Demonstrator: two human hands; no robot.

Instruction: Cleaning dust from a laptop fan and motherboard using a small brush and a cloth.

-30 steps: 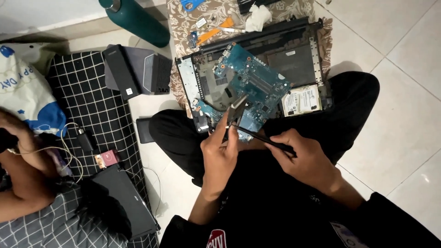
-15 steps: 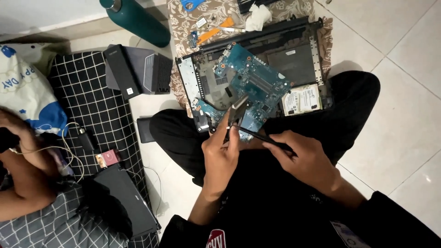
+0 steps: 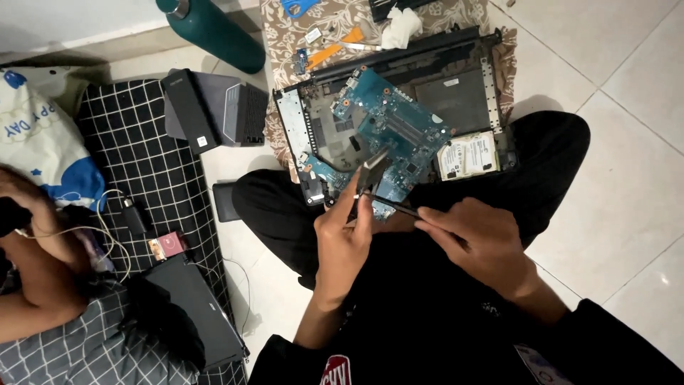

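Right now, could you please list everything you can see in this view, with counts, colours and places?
laptop base: one, black, opened, on the patterned cloth ahead
circuit board: one, blue, lying tilted in the laptop base
hard drive: one, silver, right side of the base
patterned cloth: one, brown and cream, under the base
bottle: one, dark green, top left
tissue: one, white, on the cloth
checked mat: one, black and white, left
another person's arm: one, far left
left hand: one, holding grey pliers
right hand: one, holding a thin dark tool
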